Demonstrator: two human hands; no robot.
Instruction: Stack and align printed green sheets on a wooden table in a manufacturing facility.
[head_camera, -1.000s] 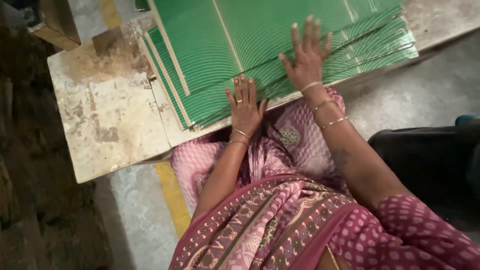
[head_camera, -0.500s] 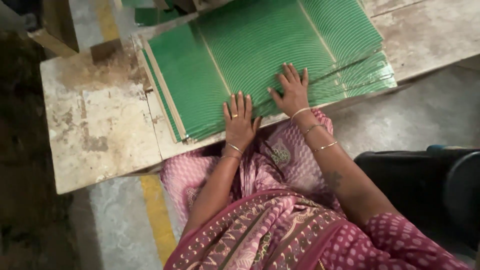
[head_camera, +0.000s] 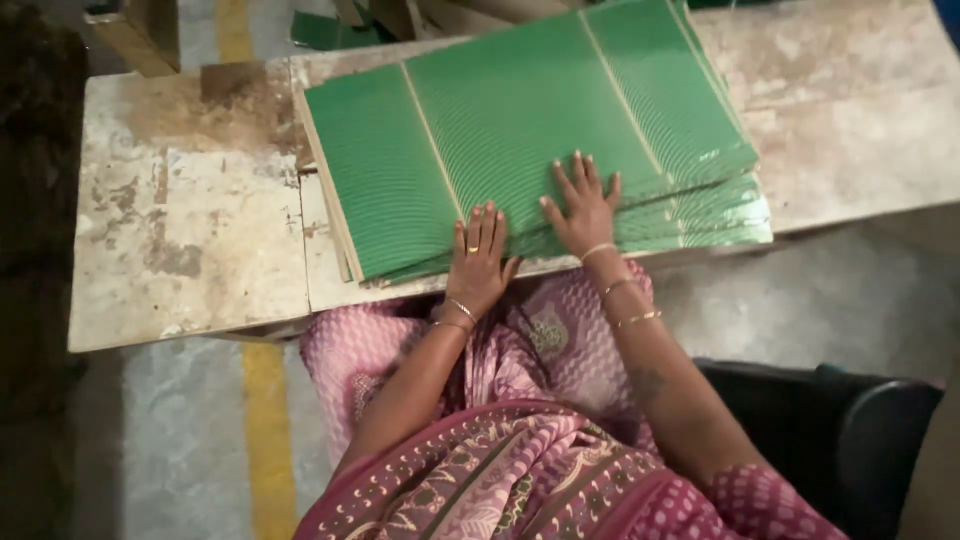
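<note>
Far left, the worn, stained counter (head_camera: 190, 250) shows bare patches of flaked paint, and beyond its near edge a yellow floor stripe (head_camera: 268, 430) runs down the concrete. Moving in, the stack of green ribbed sheets (head_camera: 500, 120) lies flat on the counter, its left end near the counter's middle, its lower layers fanned out and stepping toward the right. The near edge of the stack sits close to the counter's front edge, right in front of the seated person.

Now the left hand (head_camera: 480, 262): palm down, fingers together and straight, pressed on the near edge of the top sheets. No grip closed here, just a flat open hand resting on the green surface. Just beside it, the right hand (head_camera: 583, 208) lies flat too, fingers spread wide, further onto the stack, bangles at the wrist. Neither hand is pinching or lifting a sheet.

By the look of it, this is the squaring-up or steadying stage, both palms bearing on the pile. A next move would likely call for getting fingertips under one sheet's edge, since the fanned layers at right (head_camera: 720, 215) sit out of line. Far right, a dark chair (head_camera: 850, 430) stands beside the person.
</note>
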